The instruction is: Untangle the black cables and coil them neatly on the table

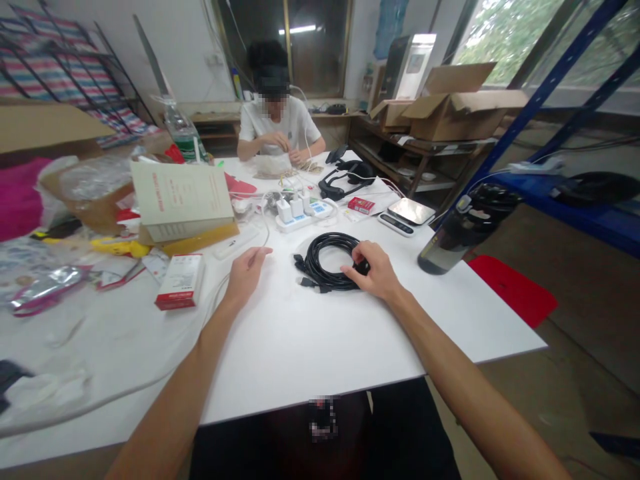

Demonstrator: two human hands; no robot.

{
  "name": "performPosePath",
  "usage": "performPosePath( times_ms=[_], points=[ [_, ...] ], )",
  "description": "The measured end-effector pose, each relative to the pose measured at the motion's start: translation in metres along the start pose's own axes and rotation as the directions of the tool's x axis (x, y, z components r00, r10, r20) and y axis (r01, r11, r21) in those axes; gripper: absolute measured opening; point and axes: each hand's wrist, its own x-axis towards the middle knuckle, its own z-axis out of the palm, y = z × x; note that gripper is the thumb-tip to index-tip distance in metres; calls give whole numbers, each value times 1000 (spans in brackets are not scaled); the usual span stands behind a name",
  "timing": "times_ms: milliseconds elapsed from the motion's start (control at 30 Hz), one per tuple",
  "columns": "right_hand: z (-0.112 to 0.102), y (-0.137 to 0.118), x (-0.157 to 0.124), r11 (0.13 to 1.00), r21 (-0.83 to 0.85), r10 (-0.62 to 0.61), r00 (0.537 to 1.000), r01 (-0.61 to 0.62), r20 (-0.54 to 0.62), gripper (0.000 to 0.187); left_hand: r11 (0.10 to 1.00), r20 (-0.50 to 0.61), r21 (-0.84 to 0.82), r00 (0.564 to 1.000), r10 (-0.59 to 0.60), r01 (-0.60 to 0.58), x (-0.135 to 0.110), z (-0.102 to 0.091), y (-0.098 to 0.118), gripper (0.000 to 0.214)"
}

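A coiled black cable [320, 257] lies on the white table, its several plug ends bunched at the coil's left side. My right hand [373, 270] is closed around the right side of this coil, thumb toward the middle and fingers curled over the strands. To the left, apart from the coil, my left hand [245, 275] is by the table surface with its fingers stretched forward and nothing visible in them. A white cord [215, 293] runs just beside and behind that hand. The undersides of the right fingers are hidden.
A red-and-white box [181, 281] stands left. Ahead are a power strip [305, 215] with chargers, a black headset [345, 179] and a small scale [407, 215]. A dark bottle [467, 227] stands right. Across the table a person [277, 127] handles small things. Clutter fills the left side.
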Motion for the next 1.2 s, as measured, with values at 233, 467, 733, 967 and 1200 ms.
performPosePath(
  times_ms=[233,467,733,967,1200],
  points=[
    [14,-8,-2,973,-148,-122,936,179,331,60,1000,9,-14,1000,-12,12,2,1,-4,44],
    [15,22,-1,975,-212,-13,969,67,245,54,1000,11,-20,1000,-2,3,4,3,-8,44],
    [2,21,3,978,-99,153,955,-183,-256,36,995,1,-97,1000,15,-15,3,5,-11,43],
    [-1,19,3,974,-70,177,915,-216,-362,35,989,-51,-139,998,33,-39,1,7,-11,42],
    [-1,19,2,972,-80,174,905,-221,-389,37,981,-76,-190,997,28,-42,1,9,-15,45]
  ],
)
